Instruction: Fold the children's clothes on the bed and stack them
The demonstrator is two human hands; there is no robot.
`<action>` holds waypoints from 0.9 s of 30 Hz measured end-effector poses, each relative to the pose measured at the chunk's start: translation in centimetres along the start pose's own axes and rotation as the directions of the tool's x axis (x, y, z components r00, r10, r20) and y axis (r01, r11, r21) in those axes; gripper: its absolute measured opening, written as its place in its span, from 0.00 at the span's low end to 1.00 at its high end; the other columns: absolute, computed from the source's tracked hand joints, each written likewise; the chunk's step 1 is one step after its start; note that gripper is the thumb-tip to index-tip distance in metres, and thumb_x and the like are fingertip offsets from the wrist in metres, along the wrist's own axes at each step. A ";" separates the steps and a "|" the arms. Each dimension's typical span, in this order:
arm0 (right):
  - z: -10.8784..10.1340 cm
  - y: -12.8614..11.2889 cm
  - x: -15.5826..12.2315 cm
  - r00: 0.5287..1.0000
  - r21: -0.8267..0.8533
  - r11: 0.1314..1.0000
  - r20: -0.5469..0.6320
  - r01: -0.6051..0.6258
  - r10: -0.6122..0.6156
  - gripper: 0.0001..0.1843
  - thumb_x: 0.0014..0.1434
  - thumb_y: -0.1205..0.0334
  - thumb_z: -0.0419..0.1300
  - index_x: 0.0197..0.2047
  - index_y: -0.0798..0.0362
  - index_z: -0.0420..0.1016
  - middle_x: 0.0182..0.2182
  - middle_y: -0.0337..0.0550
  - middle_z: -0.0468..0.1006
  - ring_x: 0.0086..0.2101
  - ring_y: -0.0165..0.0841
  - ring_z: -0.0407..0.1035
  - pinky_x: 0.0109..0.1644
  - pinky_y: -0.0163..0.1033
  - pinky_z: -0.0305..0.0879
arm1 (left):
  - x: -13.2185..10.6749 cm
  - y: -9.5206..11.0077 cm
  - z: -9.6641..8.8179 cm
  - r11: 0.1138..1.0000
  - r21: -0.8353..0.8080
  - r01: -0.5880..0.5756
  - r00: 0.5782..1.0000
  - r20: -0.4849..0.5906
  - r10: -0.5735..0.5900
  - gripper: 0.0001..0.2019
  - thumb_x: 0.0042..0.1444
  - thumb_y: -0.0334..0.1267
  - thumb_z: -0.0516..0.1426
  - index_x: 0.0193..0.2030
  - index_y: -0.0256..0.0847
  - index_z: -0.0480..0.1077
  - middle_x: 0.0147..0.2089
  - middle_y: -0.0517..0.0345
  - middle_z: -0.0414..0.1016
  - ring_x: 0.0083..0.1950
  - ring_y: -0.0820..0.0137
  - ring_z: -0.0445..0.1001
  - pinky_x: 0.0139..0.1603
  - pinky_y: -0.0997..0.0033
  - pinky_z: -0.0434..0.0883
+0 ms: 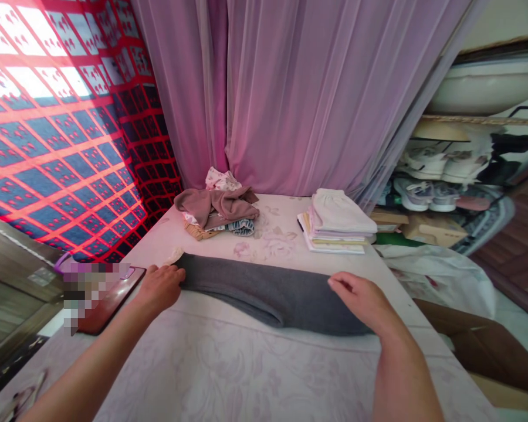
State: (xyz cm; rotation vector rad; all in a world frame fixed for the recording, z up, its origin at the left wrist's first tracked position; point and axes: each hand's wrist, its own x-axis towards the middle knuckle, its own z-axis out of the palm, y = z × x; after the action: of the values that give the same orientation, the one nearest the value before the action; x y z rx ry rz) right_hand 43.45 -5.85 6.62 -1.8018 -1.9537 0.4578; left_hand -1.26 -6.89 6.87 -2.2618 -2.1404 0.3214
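Observation:
A long folded grey garment (273, 293) lies across the near part of the bed, its soft fabric slightly bowed toward me. My left hand (161, 287) is at its left end, with the fingers curled against the cloth. At the right end, my right hand (363, 299) rests its fingers on the top of the fold without gripping it. The pale floral bedsheet (229, 375) lies under the garment and both forearms.
A stack of folded pale clothes (337, 223) and a crumpled mauve-and-mixed clothes heap (215, 205) sit farther up the bed. A dark red phone (114, 299) lies at the left edge. Pink curtains hang behind; shoes, cardboard and a white plastic bag lie right.

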 end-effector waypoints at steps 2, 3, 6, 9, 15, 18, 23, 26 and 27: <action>-0.7 2.8 -0.2 0.957 -0.010 0.990 -0.259 -0.141 0.134 0.18 0.56 0.47 0.53 0.38 0.47 0.78 0.31 0.42 0.81 0.26 0.35 0.72 0.29 0.38 0.64 | -0.2 1.7 -0.7 1.000 0.017 -0.011 1.000 -0.027 0.011 0.14 0.50 0.25 0.50 0.38 0.41 0.73 0.39 0.50 0.78 0.44 0.57 0.75 0.45 0.56 0.60; -0.8 4.0 -0.4 0.922 -0.007 0.977 -0.333 -0.212 0.198 0.20 0.54 0.46 0.54 0.41 0.48 0.78 0.32 0.44 0.81 0.27 0.36 0.73 0.29 0.39 0.64 | -0.3 2.9 -0.9 0.999 -0.004 -0.051 0.996 -0.068 0.051 0.13 0.52 0.27 0.51 0.40 0.41 0.73 0.40 0.49 0.78 0.45 0.57 0.75 0.46 0.55 0.61; -0.3 6.2 -1.0 0.854 0.023 0.905 -0.323 -0.424 0.409 0.26 0.51 0.42 0.55 0.43 0.53 0.77 0.33 0.48 0.81 0.29 0.38 0.73 0.32 0.41 0.64 | -0.6 7.4 -0.5 0.920 -0.163 -0.355 0.920 -0.237 0.313 0.16 0.56 0.32 0.53 0.51 0.45 0.70 0.52 0.53 0.75 0.52 0.61 0.72 0.53 0.56 0.60; 1.1 6.4 -1.5 0.836 0.095 0.861 -0.205 -0.500 0.508 0.27 0.51 0.41 0.54 0.41 0.53 0.78 0.32 0.48 0.80 0.31 0.38 0.73 0.35 0.40 0.64 | -0.4 12.0 1.0 0.789 -0.274 -0.550 0.822 -0.341 0.455 0.20 0.57 0.33 0.55 0.57 0.47 0.67 0.58 0.55 0.72 0.57 0.63 0.68 0.58 0.58 0.59; 2.5 6.1 -1.4 0.834 0.191 0.877 -0.274 -0.440 0.479 0.22 0.47 0.42 0.57 0.34 0.50 0.77 0.29 0.44 0.80 0.29 0.37 0.71 0.33 0.39 0.61 | -0.1 15.5 3.9 0.736 -0.341 -0.585 0.804 -0.365 0.470 0.12 0.60 0.33 0.53 0.46 0.47 0.75 0.43 0.56 0.77 0.44 0.66 0.72 0.46 0.64 0.67; 2.7 6.1 -1.0 0.823 0.149 0.898 -0.360 -0.415 0.440 0.22 0.48 0.42 0.57 0.37 0.50 0.77 0.33 0.45 0.80 0.29 0.36 0.70 0.33 0.39 0.60 | -1.0 15.6 4.2 0.741 -0.339 -0.580 0.807 -0.365 0.465 0.14 0.59 0.31 0.52 0.46 0.45 0.75 0.43 0.55 0.76 0.43 0.66 0.71 0.45 0.64 0.67; 3.2 6.4 -0.8 0.894 0.000 0.919 -0.233 -0.393 0.382 0.22 0.54 0.43 0.52 0.32 0.51 0.77 0.32 0.47 0.78 0.33 0.38 0.70 0.36 0.40 0.62 | -2.1 15.4 2.8 0.738 -0.389 -0.552 0.834 -0.287 0.472 0.13 0.57 0.36 0.55 0.47 0.44 0.75 0.43 0.55 0.76 0.44 0.65 0.72 0.47 0.62 0.68; 3.2 7.2 -1.1 0.933 -0.003 0.947 -0.176 -0.320 0.315 0.25 0.56 0.41 0.50 0.27 0.52 0.76 0.34 0.49 0.78 0.39 0.40 0.71 0.40 0.39 0.64 | -1.2 15.3 1.3 0.714 -0.430 -0.552 0.834 -0.271 0.481 0.14 0.61 0.42 0.51 0.46 0.44 0.75 0.44 0.55 0.77 0.45 0.66 0.73 0.48 0.64 0.69; 3.2 7.4 -1.2 0.940 0.007 0.955 -0.171 -0.297 0.294 0.25 0.56 0.41 0.50 0.28 0.52 0.77 0.35 0.49 0.79 0.41 0.41 0.72 0.42 0.39 0.65 | -0.7 15.4 0.9 0.711 -0.436 -0.551 0.834 -0.280 0.475 0.15 0.63 0.43 0.49 0.46 0.43 0.75 0.45 0.55 0.77 0.45 0.66 0.73 0.49 0.64 0.69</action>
State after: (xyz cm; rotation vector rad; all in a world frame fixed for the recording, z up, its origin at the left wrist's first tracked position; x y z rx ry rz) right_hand 48.07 -6.11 -0.09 -2.0843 -1.5845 0.3649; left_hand 13.72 -8.70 3.77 -3.0357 -1.5978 -0.4707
